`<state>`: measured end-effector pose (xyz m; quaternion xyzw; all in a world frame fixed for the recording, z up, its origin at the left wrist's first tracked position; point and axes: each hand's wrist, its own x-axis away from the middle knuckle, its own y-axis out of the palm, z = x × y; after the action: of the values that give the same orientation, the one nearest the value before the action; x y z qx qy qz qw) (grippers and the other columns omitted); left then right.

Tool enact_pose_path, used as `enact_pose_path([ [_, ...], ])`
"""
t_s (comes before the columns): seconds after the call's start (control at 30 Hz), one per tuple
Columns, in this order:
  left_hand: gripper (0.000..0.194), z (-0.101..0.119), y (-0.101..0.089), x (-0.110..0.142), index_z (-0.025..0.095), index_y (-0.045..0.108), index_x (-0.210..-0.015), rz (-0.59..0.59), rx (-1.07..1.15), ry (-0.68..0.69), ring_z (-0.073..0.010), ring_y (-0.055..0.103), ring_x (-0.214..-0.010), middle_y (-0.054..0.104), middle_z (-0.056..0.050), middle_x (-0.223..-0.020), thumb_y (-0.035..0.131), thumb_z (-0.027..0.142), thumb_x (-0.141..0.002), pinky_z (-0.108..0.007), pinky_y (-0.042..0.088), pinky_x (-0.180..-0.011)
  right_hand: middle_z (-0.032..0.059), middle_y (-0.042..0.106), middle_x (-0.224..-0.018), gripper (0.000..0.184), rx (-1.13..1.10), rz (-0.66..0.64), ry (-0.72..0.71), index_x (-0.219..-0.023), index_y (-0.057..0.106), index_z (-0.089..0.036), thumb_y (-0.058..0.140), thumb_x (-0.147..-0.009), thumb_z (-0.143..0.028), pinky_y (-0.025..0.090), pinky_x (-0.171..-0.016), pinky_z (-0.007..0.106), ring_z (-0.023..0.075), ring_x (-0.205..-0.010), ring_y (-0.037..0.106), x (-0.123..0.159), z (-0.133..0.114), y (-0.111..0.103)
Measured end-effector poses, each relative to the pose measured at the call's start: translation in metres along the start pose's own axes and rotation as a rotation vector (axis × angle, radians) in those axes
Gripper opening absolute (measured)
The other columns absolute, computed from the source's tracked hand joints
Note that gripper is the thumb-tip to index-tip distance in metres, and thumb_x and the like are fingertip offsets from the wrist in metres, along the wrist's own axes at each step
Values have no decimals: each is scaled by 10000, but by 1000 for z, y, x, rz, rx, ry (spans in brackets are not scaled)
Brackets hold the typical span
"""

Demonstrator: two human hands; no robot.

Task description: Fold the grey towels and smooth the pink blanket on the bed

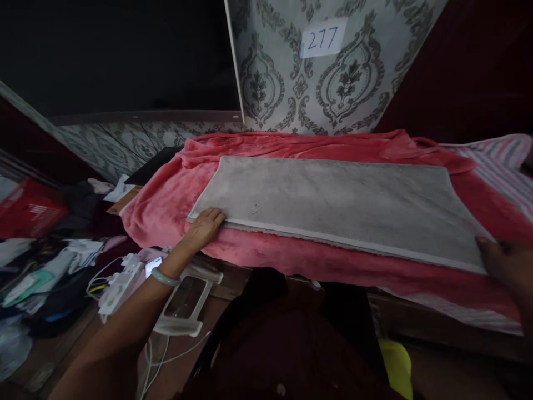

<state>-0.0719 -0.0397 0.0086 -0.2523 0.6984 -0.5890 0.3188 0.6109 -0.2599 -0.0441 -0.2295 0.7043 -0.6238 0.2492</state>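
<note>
A long grey towel (pixel 333 200), folded with a pale hem along its near edge, lies flat across a pink plush blanket (pixel 250 246). At its near left corner my left hand (pixel 207 226) is closed on the edge, fingers over the top. My right hand (pixel 503 264), dim at the right side of the view, pinches the near right corner, thumb on top. A small whitish mark or thread (pixel 256 208) shows on the towel close to my left hand.
Behind are a dark television screen (pixel 125 55) and a patterned wall with a paper sign (pixel 323 38). Clothes (pixel 54 272), a power strip (pixel 120 286) and a lit phone (pixel 154 266) lie left. A white plastic stool (pixel 183 325) and cables are below; striped cloth (pixel 499 161) lies right.
</note>
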Motion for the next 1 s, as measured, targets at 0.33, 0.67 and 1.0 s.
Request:
enact_pose_path([
  [0.33,316,-1,7,12,182,707,-1048,18,11,-14,-314,588,-1026,660,-159,-1025,448,84,-896,-458,501,-900,359,686,-1112,676,-37,-87,163,-1321,702,-40,351,-954,-485,394,-635,443,381,-915,656,14,-25,-22],
  [0.67,294,60,9,-32,201,670,-1176,134,51,182,-290,593,-1052,650,-158,-1183,483,163,-951,-448,492,-875,370,678,-1128,642,-63,-40,191,-1313,695,0,375,-987,-451,381,-638,430,385,-919,657,29,-44,-33],
  [1.0,256,104,22,-57,182,651,-937,194,89,385,-241,552,-896,631,-100,-921,416,92,-977,-403,484,-813,320,709,-1012,646,12,-19,52,-1263,710,27,335,-1023,-441,382,-603,375,323,-792,656,31,-41,-34],
])
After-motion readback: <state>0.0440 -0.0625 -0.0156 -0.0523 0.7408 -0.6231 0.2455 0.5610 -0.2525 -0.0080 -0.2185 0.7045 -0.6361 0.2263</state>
